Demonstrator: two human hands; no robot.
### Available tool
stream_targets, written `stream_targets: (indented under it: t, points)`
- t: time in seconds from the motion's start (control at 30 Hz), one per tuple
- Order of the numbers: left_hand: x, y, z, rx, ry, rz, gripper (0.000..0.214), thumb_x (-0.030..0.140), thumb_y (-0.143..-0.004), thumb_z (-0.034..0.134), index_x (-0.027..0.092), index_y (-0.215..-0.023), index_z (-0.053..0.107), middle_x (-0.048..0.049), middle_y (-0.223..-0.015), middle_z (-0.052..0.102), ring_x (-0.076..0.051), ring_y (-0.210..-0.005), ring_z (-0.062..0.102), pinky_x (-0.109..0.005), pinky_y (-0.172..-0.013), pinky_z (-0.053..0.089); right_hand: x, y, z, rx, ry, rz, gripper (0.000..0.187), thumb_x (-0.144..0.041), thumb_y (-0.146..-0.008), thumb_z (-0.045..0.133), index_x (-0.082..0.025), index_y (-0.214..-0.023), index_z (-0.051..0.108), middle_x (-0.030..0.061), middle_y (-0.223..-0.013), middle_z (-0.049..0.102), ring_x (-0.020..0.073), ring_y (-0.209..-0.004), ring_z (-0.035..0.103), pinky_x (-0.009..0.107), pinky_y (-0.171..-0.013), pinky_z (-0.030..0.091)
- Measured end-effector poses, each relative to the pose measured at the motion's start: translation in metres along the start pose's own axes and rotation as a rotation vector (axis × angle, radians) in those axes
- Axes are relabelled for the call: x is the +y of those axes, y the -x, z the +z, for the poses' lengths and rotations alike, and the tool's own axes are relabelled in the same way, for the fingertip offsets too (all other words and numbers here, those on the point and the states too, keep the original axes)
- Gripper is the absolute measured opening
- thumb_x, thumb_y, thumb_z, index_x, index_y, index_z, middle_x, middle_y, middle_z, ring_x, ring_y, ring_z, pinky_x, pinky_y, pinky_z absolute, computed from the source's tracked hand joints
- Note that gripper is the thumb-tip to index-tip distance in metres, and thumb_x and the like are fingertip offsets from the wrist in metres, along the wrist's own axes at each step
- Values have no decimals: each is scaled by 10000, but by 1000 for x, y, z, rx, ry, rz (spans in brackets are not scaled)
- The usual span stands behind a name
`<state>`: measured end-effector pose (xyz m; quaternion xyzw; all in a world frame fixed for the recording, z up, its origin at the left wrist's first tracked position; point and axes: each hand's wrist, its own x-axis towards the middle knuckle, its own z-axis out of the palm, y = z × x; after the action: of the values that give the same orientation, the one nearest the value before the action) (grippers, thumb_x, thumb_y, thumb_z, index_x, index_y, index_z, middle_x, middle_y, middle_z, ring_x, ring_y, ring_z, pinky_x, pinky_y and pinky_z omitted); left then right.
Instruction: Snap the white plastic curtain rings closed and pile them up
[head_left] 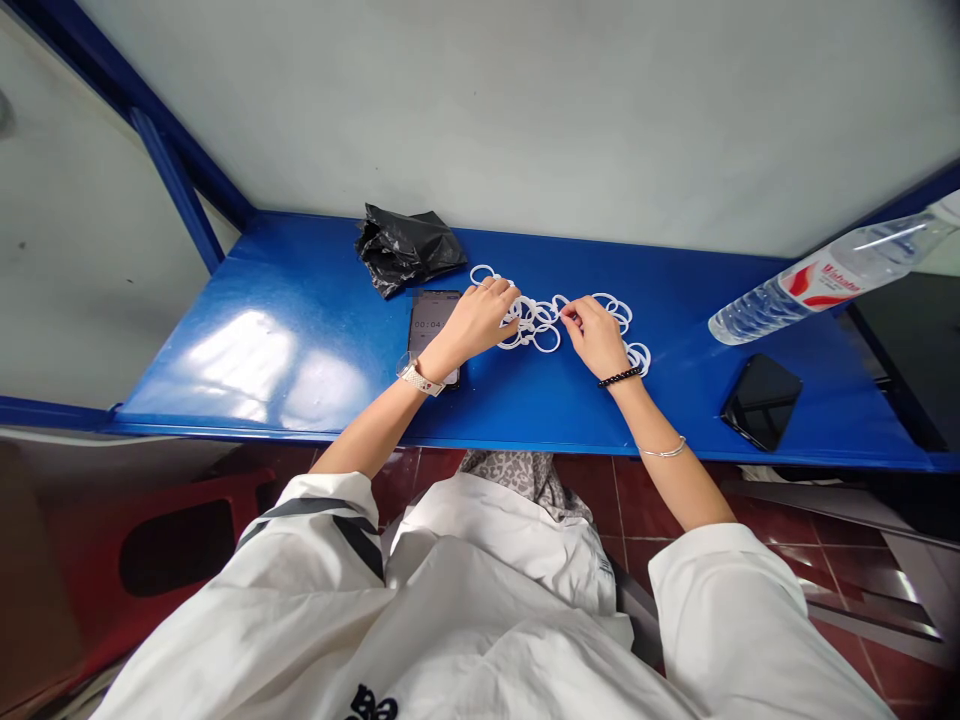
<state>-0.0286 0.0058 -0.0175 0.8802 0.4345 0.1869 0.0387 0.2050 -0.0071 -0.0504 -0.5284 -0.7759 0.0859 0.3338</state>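
Note:
A cluster of white plastic rings lies on the blue shelf-like table, linked in a loose chain. My left hand rests on the cluster's left end, fingers curled down on the rings. My right hand pinches a ring at the cluster's middle between thumb and fingertips. More white rings lie just right of my right wrist, and one ring sits beyond my left hand. A watch is on my left wrist, a bead bracelet on my right.
A phone with a lit screen lies under my left wrist. A crumpled black plastic bag sits behind it. A second dark phone and a lying water bottle are at the right. A red stool stands below left.

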Motion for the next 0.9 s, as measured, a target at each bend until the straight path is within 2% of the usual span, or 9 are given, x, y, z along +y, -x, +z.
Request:
stream_targets:
  t: [0.07, 0.17, 0.27, 0.37, 0.53, 0.7, 0.9]
  points:
    - [0, 0, -1, 10, 60, 1, 311, 218, -947, 578, 103, -1233, 617, -191, -1210, 669, -330, -1147, 614, -449, -961, 509, -8, -1, -4, 43, -105, 11, 172, -332, -980, 534, -224, -881, 625, 96, -929, 682, 248, -785, 639, 411, -750, 550]
    - [4, 1, -4, 20, 237, 35, 514, 322, -950, 631, 124, -1410, 513, -204, -1391, 593, -346, -1281, 570, -474, -1043, 482, -22, -1, -9, 52, -386, 59, 246, -487, -943, 619, -243, -904, 624, 66, -945, 702, 233, -824, 672, 414, -816, 587]
    - [10, 3, -5, 19, 388, 81, 687, 394, -928, 680, 163, -1513, 404, -195, -1501, 520, -331, -1369, 519, -451, -1085, 465, -31, 1, -12, -40, -691, 130, 397, -632, -848, 700, -253, -928, 613, 42, -940, 718, 213, -811, 701, 398, -823, 618]
    - [16, 3, -4, 12, 469, 95, 664, 390, -930, 684, 148, -1493, 428, -191, -1405, 603, -291, -1234, 615, -405, -1014, 505, -36, 2, -13, -127, -829, 173, 445, -648, -786, 758, -246, -905, 607, 35, -923, 723, 208, -843, 718, 377, -825, 630]
    - [19, 1, -3, 21, 543, 93, 484, 331, -931, 670, 140, -1358, 548, -124, -1117, 723, -229, -981, 687, -340, -881, 532, -39, 4, -13, -160, -805, 168, 470, -664, -756, 773, -238, -873, 613, 31, -919, 703, 214, -901, 709, 358, -811, 629]
    - [18, 1, -6, 1, 539, 103, 400, 334, -908, 664, 129, -1248, 612, -105, -1031, 727, -203, -886, 674, -308, -811, 519, -39, 5, -13, -98, -727, 109, 450, -638, -782, 764, -246, -903, 580, 10, -858, 670, 172, -773, 670, 314, -725, 605]
    - [17, 1, -5, 2, 505, 90, 382, 395, -875, 669, 139, -1158, 654, -67, -866, 708, -183, -740, 628, -291, -693, 481, -43, 5, -17, -17, -637, 66, 426, -632, -820, 735, -257, -981, 613, 23, -908, 688, 182, -812, 670, 323, -758, 595]
